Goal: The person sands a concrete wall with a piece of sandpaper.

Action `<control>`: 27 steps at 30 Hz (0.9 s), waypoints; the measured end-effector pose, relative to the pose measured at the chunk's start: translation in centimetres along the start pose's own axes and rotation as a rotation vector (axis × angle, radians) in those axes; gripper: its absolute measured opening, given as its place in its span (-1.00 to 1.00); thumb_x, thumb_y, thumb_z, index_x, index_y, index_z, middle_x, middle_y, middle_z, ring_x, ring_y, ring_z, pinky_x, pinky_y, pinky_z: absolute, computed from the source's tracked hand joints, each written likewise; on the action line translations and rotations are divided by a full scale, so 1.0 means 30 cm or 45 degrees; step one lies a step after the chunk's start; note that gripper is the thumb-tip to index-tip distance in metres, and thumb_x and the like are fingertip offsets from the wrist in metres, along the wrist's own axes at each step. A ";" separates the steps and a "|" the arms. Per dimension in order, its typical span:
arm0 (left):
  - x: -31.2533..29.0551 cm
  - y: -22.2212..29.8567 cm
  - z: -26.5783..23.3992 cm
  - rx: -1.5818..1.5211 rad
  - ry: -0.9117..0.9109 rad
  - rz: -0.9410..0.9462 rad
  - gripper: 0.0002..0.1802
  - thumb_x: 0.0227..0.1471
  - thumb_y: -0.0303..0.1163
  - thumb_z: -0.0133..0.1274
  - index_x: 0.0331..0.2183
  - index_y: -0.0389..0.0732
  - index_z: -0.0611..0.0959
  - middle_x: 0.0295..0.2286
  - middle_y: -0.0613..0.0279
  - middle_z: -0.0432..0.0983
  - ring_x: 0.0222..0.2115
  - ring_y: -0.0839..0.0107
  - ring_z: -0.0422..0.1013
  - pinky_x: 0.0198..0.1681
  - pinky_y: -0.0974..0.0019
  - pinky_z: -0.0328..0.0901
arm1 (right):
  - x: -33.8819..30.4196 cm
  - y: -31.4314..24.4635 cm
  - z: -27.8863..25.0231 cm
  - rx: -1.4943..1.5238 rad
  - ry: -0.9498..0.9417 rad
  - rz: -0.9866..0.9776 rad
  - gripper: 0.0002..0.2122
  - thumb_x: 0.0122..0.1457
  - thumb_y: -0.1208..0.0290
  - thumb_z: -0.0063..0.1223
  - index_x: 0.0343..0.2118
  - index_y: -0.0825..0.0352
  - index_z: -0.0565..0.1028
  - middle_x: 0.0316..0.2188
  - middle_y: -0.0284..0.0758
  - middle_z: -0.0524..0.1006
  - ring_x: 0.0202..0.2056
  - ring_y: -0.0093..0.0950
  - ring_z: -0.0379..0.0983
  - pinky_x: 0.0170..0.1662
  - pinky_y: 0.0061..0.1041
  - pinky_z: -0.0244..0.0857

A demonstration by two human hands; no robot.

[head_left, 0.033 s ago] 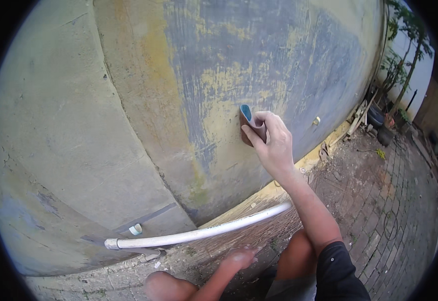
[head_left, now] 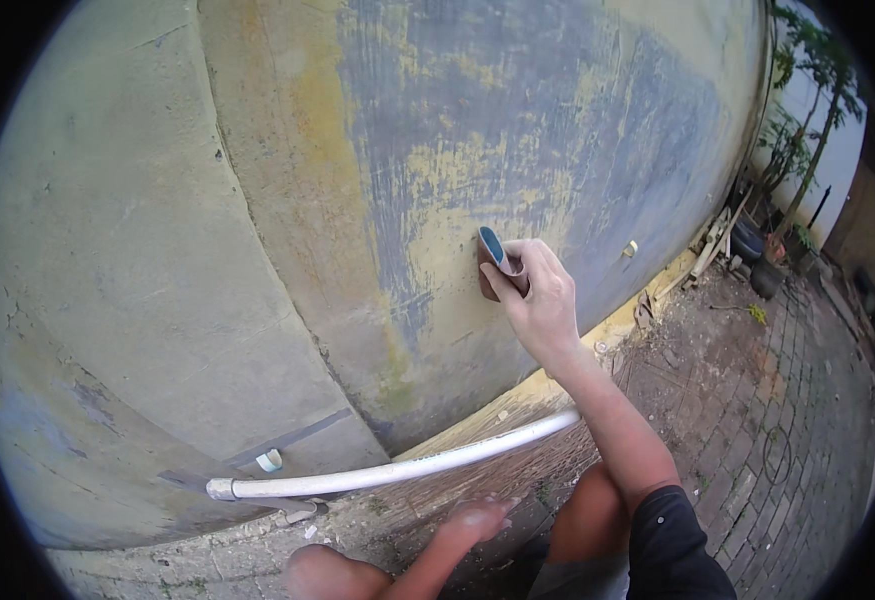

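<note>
My right hand (head_left: 545, 300) pinches a piece of folded sandpaper (head_left: 491, 282), reddish brown outside with a blue inner face. The thumb and fingers wrap its near side, and its far side lies against the wall (head_left: 457, 240). Around it the wall is patchy, with worn grey-blue paint and pale yellow streaks. Low in front of me, my left hand (head_left: 479, 520) hangs near my knees with nothing in it. Its fingers are loosely stretched and whitened with dust.
A white plastic pipe (head_left: 407, 472) runs along the wall's foot. Short pipe stubs (head_left: 269, 460) stick out of the wall. Brick paving (head_left: 747, 490) lies to the right, with pots, wood scraps (head_left: 714, 240) and a small tree (head_left: 817, 150) further off.
My right hand has slid a little down the wall with the sandpaper. My left hand has barely moved.
</note>
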State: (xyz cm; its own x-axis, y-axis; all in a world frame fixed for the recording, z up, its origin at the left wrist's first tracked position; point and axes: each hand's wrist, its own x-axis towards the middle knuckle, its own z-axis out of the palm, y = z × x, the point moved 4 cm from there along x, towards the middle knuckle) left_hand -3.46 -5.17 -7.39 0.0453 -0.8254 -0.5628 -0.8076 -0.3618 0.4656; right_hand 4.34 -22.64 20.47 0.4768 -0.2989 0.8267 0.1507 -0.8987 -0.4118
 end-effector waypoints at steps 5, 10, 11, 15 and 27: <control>-0.011 -0.002 0.006 -0.082 -0.038 0.015 -0.38 0.21 -0.12 -0.05 0.27 0.15 0.24 0.23 -0.08 0.14 0.25 -0.01 0.11 0.23 -0.07 0.13 | -0.067 0.053 0.038 -0.050 -0.083 -0.040 -0.82 0.12 0.36 0.22 -0.27 0.30 0.52 -0.46 -0.27 0.47 -0.44 -0.28 0.44 -0.35 -0.38 0.31; 0.054 -0.066 0.042 -0.106 0.124 0.121 -0.39 0.21 -0.12 -0.07 0.27 0.17 0.24 0.23 -0.06 0.16 0.23 -0.02 0.14 0.23 -0.07 0.13 | 0.005 0.096 -0.089 0.227 0.275 0.335 -0.74 0.22 0.26 0.17 -0.31 0.43 0.54 -0.48 -0.30 0.56 -0.48 -0.52 0.48 -0.36 -0.50 0.34; 0.049 -0.063 0.032 -0.120 0.144 0.132 -0.39 0.21 -0.11 -0.07 0.27 0.17 0.24 0.22 -0.06 0.18 0.22 -0.02 0.15 0.23 -0.07 0.13 | 0.025 0.098 -0.109 0.366 0.380 0.374 -0.68 0.25 0.22 0.14 -0.33 0.48 0.53 -0.47 -0.32 0.58 -0.46 -0.62 0.46 -0.38 -0.54 0.34; -0.001 -0.034 -0.017 -0.027 0.082 0.009 -0.38 0.21 -0.10 -0.06 0.27 0.17 0.24 0.20 -0.06 0.21 0.20 -0.03 0.20 0.21 -0.05 0.16 | -0.010 0.138 -0.016 -0.060 0.001 0.199 -0.76 0.20 0.30 0.16 -0.31 0.42 0.51 -0.50 -0.11 0.53 -0.45 -0.18 0.48 -0.32 -0.35 0.32; 0.037 -0.040 0.021 -0.024 0.054 0.039 -0.39 0.21 -0.07 -0.06 0.25 0.13 0.26 0.19 -0.06 0.23 0.15 -0.02 0.26 0.15 -0.04 0.23 | 0.090 0.160 -0.048 0.132 0.157 0.282 -0.67 0.22 0.20 0.16 -0.39 0.47 0.54 -0.54 -0.24 0.59 -0.49 -0.53 0.50 -0.38 -0.47 0.33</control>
State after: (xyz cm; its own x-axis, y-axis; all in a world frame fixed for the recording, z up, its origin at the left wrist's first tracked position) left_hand -2.81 -5.38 -8.99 0.0460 -0.8539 -0.5184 -0.7977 -0.3438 0.4955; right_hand 5.10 -28.22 21.29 0.4001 -0.5267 0.7500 0.1454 -0.7715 -0.6194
